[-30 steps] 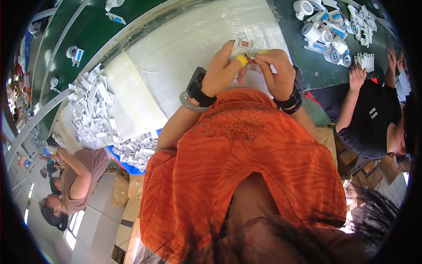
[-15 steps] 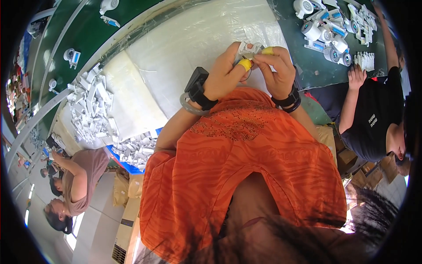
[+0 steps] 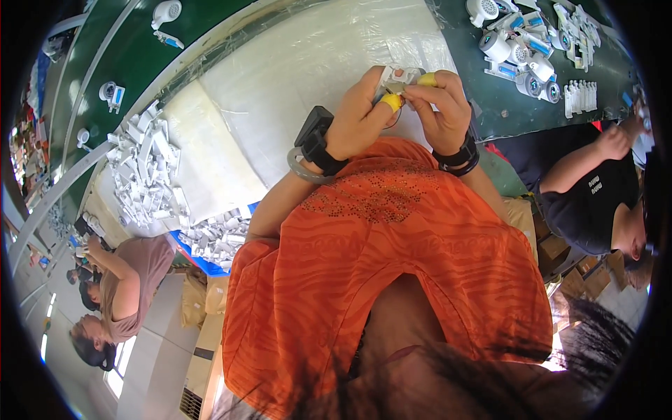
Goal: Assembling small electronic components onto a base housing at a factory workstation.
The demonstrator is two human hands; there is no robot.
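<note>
Both my hands meet over the near side of the plastic-covered work surface. Thumb and fingers of my left hand [image 3: 362, 112] are closed round a small white plastic housing [image 3: 395, 80]. My right hand [image 3: 444, 112] pinches at the housing's near edge, where a thin dark wire [image 3: 396, 120] hangs down in a loop. What exactly its fingertips hold is too small to make out. Yellow covers sit on my left thumb and on one right finger. A dark band circles each wrist.
White plastic parts [image 3: 143, 164] lie heaped at the left, with more in a blue bin [image 3: 210, 264]. At the right, small white fan-like units [image 3: 521, 52] crowd a green table [image 3: 500, 119]. A co-worker in black [image 3: 595, 185] sits right, another in brown [image 3: 136, 273] left.
My hands stay nearly in place on the housing. At the right, the co-worker in black has drawn a hand back from the row of white parts on the green table.
</note>
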